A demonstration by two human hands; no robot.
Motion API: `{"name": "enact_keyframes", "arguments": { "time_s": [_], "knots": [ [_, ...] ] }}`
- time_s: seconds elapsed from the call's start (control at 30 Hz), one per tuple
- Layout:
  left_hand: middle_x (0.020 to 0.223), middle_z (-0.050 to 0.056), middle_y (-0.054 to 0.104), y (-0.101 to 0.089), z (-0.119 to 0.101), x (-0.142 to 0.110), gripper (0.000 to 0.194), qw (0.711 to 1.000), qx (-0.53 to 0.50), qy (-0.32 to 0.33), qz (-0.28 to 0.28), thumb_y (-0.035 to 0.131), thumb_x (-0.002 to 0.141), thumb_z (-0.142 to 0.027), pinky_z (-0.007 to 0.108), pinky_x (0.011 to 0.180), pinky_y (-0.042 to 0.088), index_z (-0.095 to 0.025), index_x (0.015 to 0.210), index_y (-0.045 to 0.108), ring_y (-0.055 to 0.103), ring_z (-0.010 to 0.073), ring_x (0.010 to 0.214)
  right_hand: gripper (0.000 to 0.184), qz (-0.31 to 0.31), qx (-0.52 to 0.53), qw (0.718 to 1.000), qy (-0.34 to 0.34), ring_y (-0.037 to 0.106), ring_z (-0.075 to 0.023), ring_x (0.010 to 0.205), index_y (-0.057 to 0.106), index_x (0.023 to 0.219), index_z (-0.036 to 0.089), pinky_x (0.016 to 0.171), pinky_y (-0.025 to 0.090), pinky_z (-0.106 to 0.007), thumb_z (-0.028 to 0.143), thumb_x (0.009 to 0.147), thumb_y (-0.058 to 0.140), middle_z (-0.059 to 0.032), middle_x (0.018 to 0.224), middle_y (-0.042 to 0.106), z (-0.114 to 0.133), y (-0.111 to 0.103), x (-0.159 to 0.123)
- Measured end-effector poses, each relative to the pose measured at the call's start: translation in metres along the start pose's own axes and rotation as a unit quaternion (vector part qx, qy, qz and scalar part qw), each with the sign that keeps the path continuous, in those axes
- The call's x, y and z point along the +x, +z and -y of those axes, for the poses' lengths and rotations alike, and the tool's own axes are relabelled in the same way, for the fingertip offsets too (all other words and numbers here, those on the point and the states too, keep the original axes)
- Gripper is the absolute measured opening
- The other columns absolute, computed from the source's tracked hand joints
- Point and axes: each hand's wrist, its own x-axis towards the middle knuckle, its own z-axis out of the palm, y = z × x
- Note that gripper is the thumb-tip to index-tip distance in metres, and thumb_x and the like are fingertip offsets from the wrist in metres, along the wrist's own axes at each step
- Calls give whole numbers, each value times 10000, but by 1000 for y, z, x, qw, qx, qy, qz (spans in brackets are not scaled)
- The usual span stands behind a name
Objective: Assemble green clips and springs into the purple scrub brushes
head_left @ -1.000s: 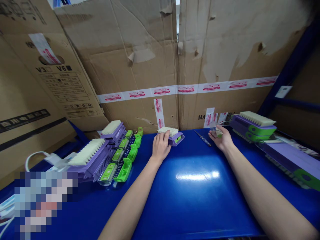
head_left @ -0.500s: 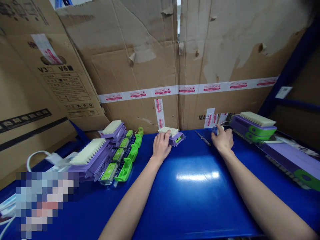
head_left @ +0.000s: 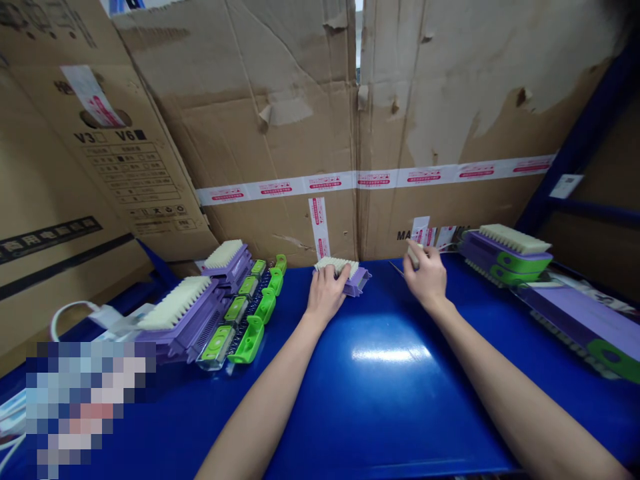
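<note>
At the back middle of the table, my left hand [head_left: 324, 292] is closed over a purple brush head [head_left: 356, 285] with cream bristles on top; the brush rests on the table. My right hand [head_left: 426, 275], to its right, pinches a small pale piece [head_left: 414, 253] between thumb and fingers. The kind of this piece cannot be made out. A thin screwdriver [head_left: 395, 267] lies beside the right hand, which hides most of it.
On the left, purple brush bodies [head_left: 193, 320] stand beside a row of clear-and-green parts [head_left: 235, 309] and green caps [head_left: 249, 340]. Purple-and-green brushes [head_left: 520, 257] are stacked at right. Cardboard [head_left: 280, 147] walls the back of the blue table [head_left: 380, 413].
My right hand turned palm-down, closed around the small pale piece and moved left, covering most of the screwdriver. My left hand shifted slightly on the brush head, its fingers now spread over the bristles.
</note>
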Motion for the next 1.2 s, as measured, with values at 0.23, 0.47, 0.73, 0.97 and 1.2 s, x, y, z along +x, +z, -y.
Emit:
{"name": "enact_keyframes", "arguments": {
  "time_s": [0.23,0.47,0.73,0.97,1.2],
  "knots": [
    [987,104,487,-6,-6,0,661,999,32,22,26,632,766,-422,357,743,446,-197,1342,400,523,251,874,595,130,323,914,209,625,-198,752,449,1314,145,668,550,-329,354,765,542,-79,924,635,42,26,-30],
    [995,112,490,-3,-8,-1,616,999,44,13,24,624,770,-421,346,704,451,-192,1310,435,521,249,873,366,259,424,818,290,603,-129,513,524,1126,146,477,552,-262,255,778,558,-11,728,605,60,18,-38],
    [982,111,506,-2,-9,-2,564,998,42,39,19,611,788,-412,331,675,459,-187,1280,451,528,239,864,387,300,433,783,330,580,-120,428,451,1213,126,396,497,-206,234,846,503,14,595,587,67,8,-35],
    [960,108,522,-1,-9,-2,587,996,64,65,2,656,753,-423,309,625,464,-155,1243,477,547,231,831,511,317,414,796,308,593,-136,435,352,1316,159,384,508,-229,250,841,516,20,612,590,66,11,-39],
    [964,120,524,1,-7,-3,597,997,54,61,-18,546,795,-544,313,656,478,-140,1231,492,559,233,842,658,310,442,786,300,636,-172,489,295,1361,168,466,564,-294,263,792,612,-1,661,614,72,7,-40]
  ]
}}
